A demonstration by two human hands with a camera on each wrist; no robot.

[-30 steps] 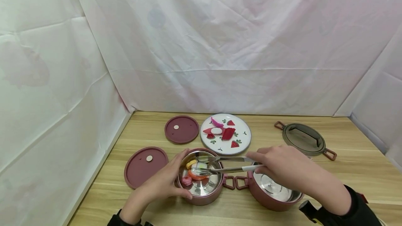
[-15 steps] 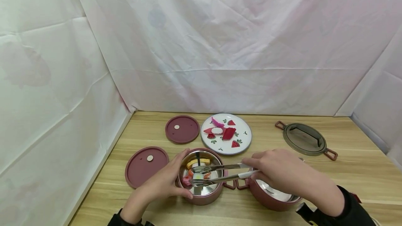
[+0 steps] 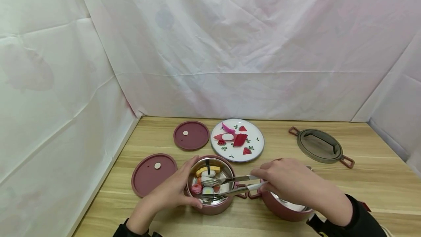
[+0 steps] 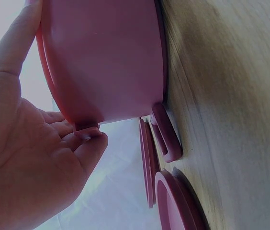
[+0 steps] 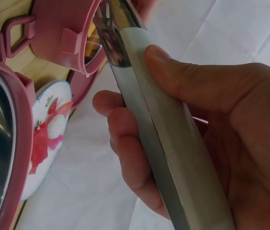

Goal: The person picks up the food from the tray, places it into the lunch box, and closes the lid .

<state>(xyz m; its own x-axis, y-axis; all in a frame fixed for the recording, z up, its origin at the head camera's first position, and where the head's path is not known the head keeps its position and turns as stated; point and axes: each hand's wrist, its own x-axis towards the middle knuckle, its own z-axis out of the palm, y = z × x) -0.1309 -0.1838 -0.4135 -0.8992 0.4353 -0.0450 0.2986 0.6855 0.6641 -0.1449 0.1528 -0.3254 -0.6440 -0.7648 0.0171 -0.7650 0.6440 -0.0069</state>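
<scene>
My left hand holds the left side of a small dusty-pink pot, thumb in front and fingers curled behind near the rim clip. Inside its steel bowl lie toy sushi pieces: a yellow-topped one with a black band, a white roll with a green-yellow centre, and a pinkish-red piece. My right hand grips metal tongs by their white handles. The tongs' tips stand apart inside the bowl, close to the white roll; whether they touch it, I cannot tell.
A second pink pot stands under my right hand, handle to handle with the first. Behind is a white plate with red and pink toy pieces. Two round maroon lids lie left; a dark handled lid lies right.
The tongs' tips have spread apart and shifted toward the front of the bowl. The yellow-topped sushi with the black band has come into view behind them. My left hand keeps its place.
</scene>
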